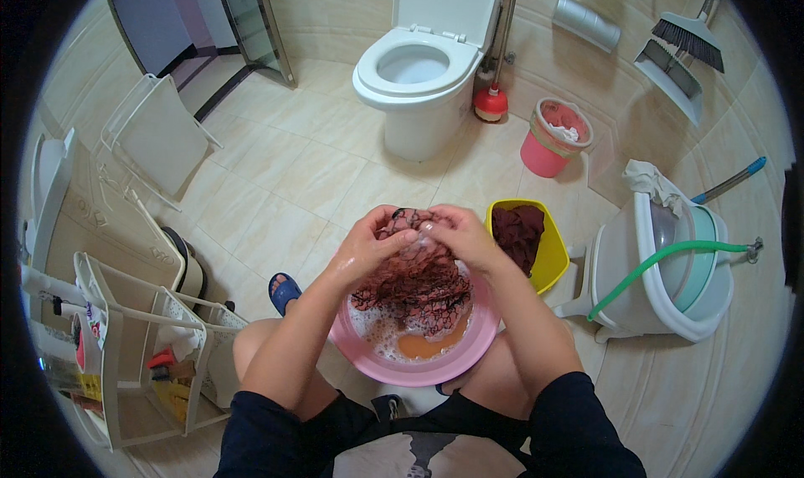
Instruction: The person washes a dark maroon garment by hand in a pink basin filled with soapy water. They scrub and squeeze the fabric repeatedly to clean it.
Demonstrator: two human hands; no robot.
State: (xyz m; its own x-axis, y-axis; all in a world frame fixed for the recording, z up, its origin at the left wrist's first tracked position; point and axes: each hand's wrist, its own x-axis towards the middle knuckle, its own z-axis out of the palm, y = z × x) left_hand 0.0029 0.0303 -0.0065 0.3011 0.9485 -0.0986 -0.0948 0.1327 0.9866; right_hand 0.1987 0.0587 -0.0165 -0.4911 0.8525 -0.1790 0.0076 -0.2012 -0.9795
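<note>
My left hand [380, 242] and my right hand [461, 233] grip a wet reddish cloth with a black net-like pattern [418, 283], thumbs close together near its upper part. The cloth hangs from both hands into a pink plastic basin [414, 374] between my knees. Foamy, orange-brown water [430, 346] lies in the basin, and the cloth's lower end touches it. White suds show on the cloth near my right thumb. My fingertips behind the cloth are partly hidden.
Right of the basin stands a yellow tub [556, 267] with dark maroon cloth [518, 233]. Farther right are a white plastic tub [619, 270] and a green hose [653, 264]. A toilet [418, 94], a pink bin [543, 154] and a plunger [491, 104] stand ahead; a shelf rack [113, 352] is left.
</note>
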